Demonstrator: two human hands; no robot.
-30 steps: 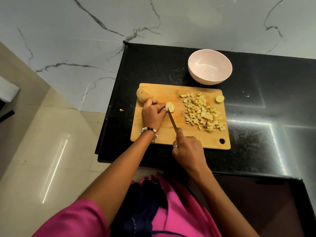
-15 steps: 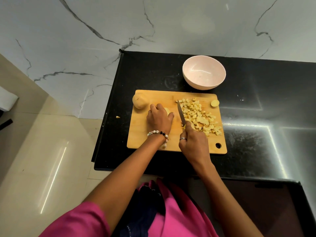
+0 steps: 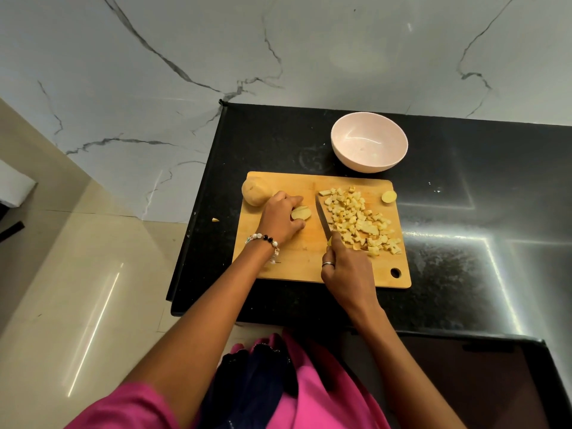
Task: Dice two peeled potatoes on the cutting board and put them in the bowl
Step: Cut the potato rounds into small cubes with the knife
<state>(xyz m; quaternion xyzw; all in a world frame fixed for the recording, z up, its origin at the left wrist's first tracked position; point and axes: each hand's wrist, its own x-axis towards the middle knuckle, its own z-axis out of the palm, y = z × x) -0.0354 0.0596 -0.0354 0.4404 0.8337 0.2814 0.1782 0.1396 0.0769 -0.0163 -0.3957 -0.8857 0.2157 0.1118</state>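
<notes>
A wooden board [image 3: 297,258] lies on a black worktop [image 3: 464,243], its long side running left to right and its hanging hole at the near right corner. The left hand [image 3: 280,221] rests on the board's left half with its fingers curled round a small potato piece [image 3: 301,213], whose pale cut face shows between thumb and fingers. Just beyond that hand, at the board's far left corner, sits a whole potato [image 3: 255,191], close to the knuckles; whether they touch it is hard to tell from this angle. The right hand [image 3: 348,270] is over the near middle of the board, clamped on the handle of a knife [image 3: 322,216]. The blade points away from the person, lying between the held piece and the dice [image 3: 360,216], with its tip near the far end of the heap. The two hands are apart, the blade standing in the gap between them. The dice form a loose heap on the right half of the board, reaching from near the far edge down to just beside the right hand's fingers. A single round end slice [image 3: 388,196] lies alone at the far right corner. A pale pink bowl [image 3: 369,142] stands upright on the worktop just beyond the board's far edge, to the right of centre. One small scrap [image 3: 215,219] lies on the worktop left of the board. A beaded bracelet [image 3: 264,239] circles the left wrist, and a ring [image 3: 328,264] sits on a right finger.
</notes>
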